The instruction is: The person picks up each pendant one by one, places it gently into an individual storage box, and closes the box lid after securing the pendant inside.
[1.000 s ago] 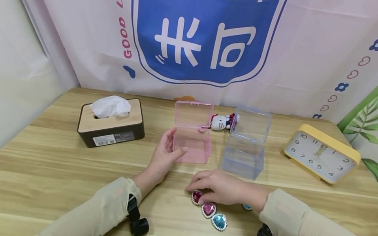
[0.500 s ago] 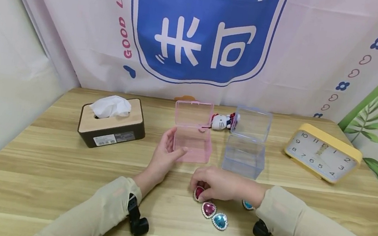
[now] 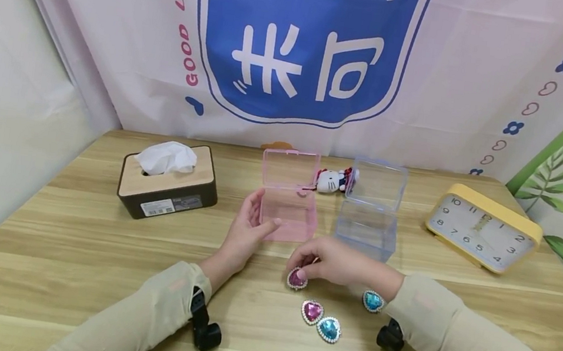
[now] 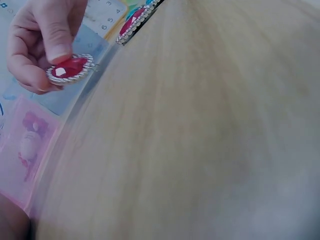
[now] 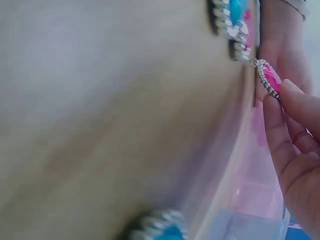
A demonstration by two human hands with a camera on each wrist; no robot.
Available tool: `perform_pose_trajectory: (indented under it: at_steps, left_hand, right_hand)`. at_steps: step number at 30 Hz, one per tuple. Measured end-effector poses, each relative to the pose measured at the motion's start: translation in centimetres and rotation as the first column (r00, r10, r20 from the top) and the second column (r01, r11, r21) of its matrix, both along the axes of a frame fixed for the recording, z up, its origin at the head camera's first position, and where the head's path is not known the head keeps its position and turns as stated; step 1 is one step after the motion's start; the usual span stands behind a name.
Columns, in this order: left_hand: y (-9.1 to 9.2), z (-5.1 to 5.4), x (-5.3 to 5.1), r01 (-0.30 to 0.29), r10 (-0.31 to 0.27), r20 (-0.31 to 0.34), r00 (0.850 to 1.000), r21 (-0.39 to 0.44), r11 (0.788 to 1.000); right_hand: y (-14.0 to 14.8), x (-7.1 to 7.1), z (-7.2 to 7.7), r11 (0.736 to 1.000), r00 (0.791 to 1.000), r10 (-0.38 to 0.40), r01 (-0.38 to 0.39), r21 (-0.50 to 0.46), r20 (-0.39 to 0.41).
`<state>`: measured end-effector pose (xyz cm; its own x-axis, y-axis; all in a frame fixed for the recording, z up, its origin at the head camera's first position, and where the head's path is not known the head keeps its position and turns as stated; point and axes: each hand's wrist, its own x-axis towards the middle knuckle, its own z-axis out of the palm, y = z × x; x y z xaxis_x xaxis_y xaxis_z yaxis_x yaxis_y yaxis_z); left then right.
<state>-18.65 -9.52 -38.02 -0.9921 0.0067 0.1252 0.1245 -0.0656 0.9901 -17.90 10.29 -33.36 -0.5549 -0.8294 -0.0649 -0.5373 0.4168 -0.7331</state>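
In the head view my right hand (image 3: 331, 260) pinches a deep pink heart gem (image 3: 297, 279) with a beaded silver rim, lifted off the table. The right wrist view shows that gem (image 5: 271, 79) between thumb and fingertips. My left hand (image 3: 247, 227) rests at the left front corner of a clear pink box (image 3: 292, 233), fingers along its side and thumb across its front. The box's lid stands raised. On the table lie a pink heart gem (image 3: 312, 312), a blue gem (image 3: 329, 329) touching it, and another blue gem (image 3: 373, 301) beside my right wrist.
A clear blue box (image 3: 367, 234) with raised lid stands right of the pink one. Behind them lies a small white cat doll (image 3: 330, 181). A tissue box (image 3: 168, 184) sits on the left, a yellow clock (image 3: 483, 228) on the right.
My right hand has taken hold of the deep pink gem and raised it, moving slightly away from the other gems toward the boxes. My left hand has stayed at the pink box.
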Motion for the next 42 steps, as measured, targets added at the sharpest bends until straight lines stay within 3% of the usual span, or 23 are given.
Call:
perform_pose_trajectory:
  at_steps: [7, 22, 29, 35, 42]
  left_hand:
    - [0.1, -0.1, -0.1, 0.001, -0.001, 0.022, 1.0, -0.013, 1.0]
    - [0.1, -0.2, -0.1, 0.011, -0.011, 0.006, 1.0, -0.015, 1.0]
    - [0.1, -0.1, 0.0, 0.008, -0.008, 0.014, 1.0, -0.019, 1.0]
    - [0.1, -0.1, 0.0, 0.005, -0.005, 0.008, 1.0, -0.028, 1.0]
    - [0.2, -0.3, -0.1, 0.013, -0.013, 0.0, 1.0, -0.007, 1.0]
  right_hand:
    - [0.2, -0.5, 1.2, 0.997, 0.998, -0.066, 0.066, -0.039, 0.004]
    - [0.0, -2.1, 3.9, 0.984, 0.983, -0.178, 0.178, -0.013, -0.03]
    - [-0.4, -3.1, 4.2, 0.97, 0.97, -0.235, 0.231, -0.08, -0.053]
    - [-1.2, -3.7, 4.3, 0.943, 0.954, -0.299, 0.301, -0.141, 0.034]
    - [-2.3, -4.5, 4.2, 0.922, 0.934, -0.357, 0.356, -0.153, 0.017]
